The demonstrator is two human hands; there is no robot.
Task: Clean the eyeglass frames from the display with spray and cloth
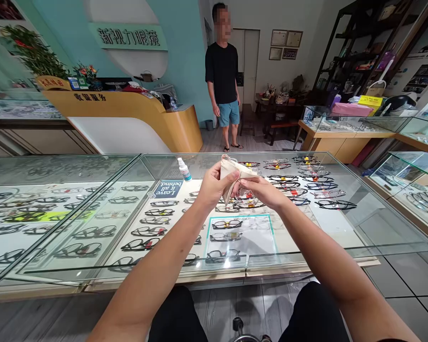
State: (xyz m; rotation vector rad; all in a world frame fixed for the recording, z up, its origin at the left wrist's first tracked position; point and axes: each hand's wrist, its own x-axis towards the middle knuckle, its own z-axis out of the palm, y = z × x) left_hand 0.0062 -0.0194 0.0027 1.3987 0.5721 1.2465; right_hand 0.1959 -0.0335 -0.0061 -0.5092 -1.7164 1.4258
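Observation:
Above the glass top of the display case (299,242), both hands are raised together around a cream-coloured cloth (231,167). My left hand (213,184) pinches the cloth's left side, thumb across it. The fingers of my right hand (261,189) close on its lower right edge. A thin, pale curved edge shows at the top of the cloth; whether the folds hide a pair of glasses I cannot make out. To the left of the hands, a white spray bottle (184,169) with a blue-green label stands on the glass.
Rows of eyeglasses (158,231) lie inside the case, with a blue printed card (168,189) among them. A person (223,71) in a black shirt stands beyond the case. A wooden counter (128,107) is at the back left, and more glass cases (352,127) stand at the right.

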